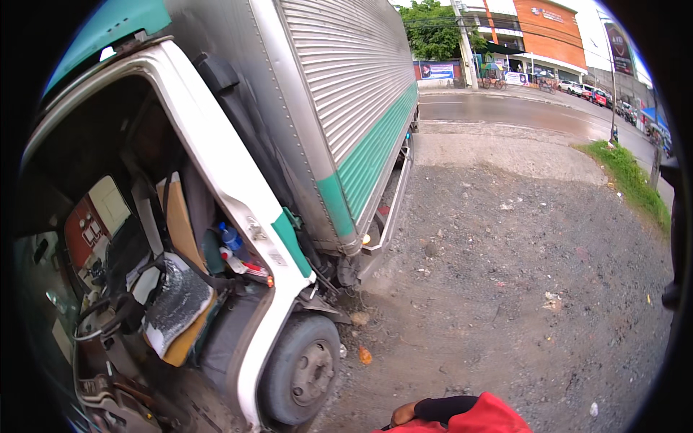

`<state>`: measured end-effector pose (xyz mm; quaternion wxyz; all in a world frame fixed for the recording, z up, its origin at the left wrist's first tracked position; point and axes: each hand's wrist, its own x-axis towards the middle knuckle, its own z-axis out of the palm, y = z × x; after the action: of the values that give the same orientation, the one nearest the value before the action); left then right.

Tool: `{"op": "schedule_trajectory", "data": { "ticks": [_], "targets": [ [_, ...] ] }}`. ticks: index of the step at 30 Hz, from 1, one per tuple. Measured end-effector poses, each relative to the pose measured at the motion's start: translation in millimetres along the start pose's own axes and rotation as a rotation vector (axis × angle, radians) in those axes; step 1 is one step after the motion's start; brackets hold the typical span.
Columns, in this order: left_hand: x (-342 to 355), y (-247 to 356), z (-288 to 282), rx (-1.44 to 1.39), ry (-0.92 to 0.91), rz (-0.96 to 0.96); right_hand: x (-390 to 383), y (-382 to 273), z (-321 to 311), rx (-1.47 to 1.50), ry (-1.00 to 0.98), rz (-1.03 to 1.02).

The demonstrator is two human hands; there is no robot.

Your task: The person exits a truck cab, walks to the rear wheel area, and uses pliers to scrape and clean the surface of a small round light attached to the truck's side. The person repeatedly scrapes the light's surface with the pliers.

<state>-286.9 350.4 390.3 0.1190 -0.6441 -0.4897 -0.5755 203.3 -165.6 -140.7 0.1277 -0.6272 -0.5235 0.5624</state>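
At the lower edge, my right hand (403,414) shows in part, bent inward below a black arm sleeve and a red shirt sleeve (498,417). Its fingers are mostly cut off by the edge of the picture, so whether it holds anything is hidden. Nearest to it is the front wheel (303,372) of a truck, apart from the hand. My left hand is outside the picture. Left of the wheel, the truck's white and green cab (209,137) has its doorway uncovered, showing a steering wheel (108,317) and a worn seat (179,303).
Behind the seat lie a blue bottle (231,238) and a cardboard sheet (180,216). The ribbed cargo box (354,86) stretches back toward a wet road (498,108). Gravel ground (498,289) lies to the right, with a grass strip (628,177) and parked vehicles (581,90) beyond.
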Motion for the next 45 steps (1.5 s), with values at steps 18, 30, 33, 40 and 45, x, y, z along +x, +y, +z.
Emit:
{"op": "schedule_trajectory", "data": {
  "ticks": [18,30,33,40,45],
  "targets": [
    [-667.0,164.9,-405.0,-0.138,-0.666,-1.315,-322.7,235.3,24.7,-0.166,0.259,0.428],
    [-749.5,462.3,-496.4,-0.146,-1.142,-0.883,-347.5,165.8,165.8,-0.504,-0.003,0.057],
    [-825.3,467.0,-596.6,-0.111,-1.174,-1.013,-391.1,151.5,231.3,-0.645,-0.122,0.067],
    [-919.2,442.8,-802.5,-0.027,-0.948,-1.273,-438.4,106.7,384.0,-0.756,-0.374,-0.148],
    [-926.3,415.5,-869.3,-0.117,-0.734,-1.368,-408.8,77.7,448.8,-0.947,-0.601,-0.237]
  ]
}}
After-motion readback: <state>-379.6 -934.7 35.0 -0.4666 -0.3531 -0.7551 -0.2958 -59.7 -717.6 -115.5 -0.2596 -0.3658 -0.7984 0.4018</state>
